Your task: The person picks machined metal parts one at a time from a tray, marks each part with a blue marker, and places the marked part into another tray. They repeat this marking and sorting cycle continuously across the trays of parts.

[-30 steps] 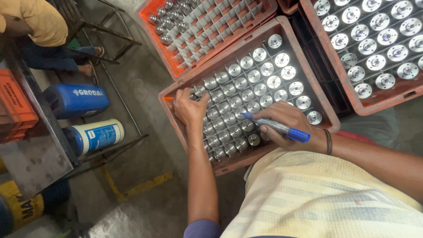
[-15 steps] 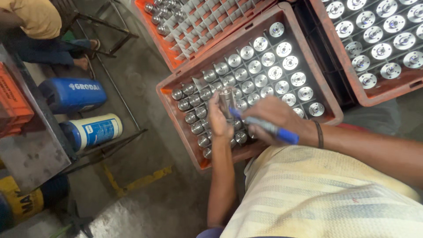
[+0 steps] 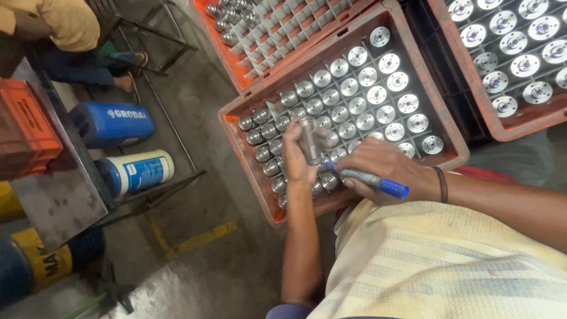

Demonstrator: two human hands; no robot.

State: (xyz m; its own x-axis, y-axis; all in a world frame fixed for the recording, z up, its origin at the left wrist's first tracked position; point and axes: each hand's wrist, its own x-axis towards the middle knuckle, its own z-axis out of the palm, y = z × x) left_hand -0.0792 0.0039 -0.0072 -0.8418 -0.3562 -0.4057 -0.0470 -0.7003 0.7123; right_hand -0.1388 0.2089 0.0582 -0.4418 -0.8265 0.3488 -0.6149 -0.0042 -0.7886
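Concrete floor point(image 3: 201, 207) carries three orange divided crates. Over the nearest crate point(image 3: 242, 150), the left hand point(image 3: 295, 156) is clamped on one steel cylinder point(image 3: 309, 140), lifted clear of its cell, probably for inspection. Beside it the right hand point(image 3: 384, 168) pinches one blue marker point(image 3: 373, 180), tip toward the cylinder, likely ready to mark. Dividers keep the parts apart. Two blue canisters point(image 3: 118, 124) lie at left.
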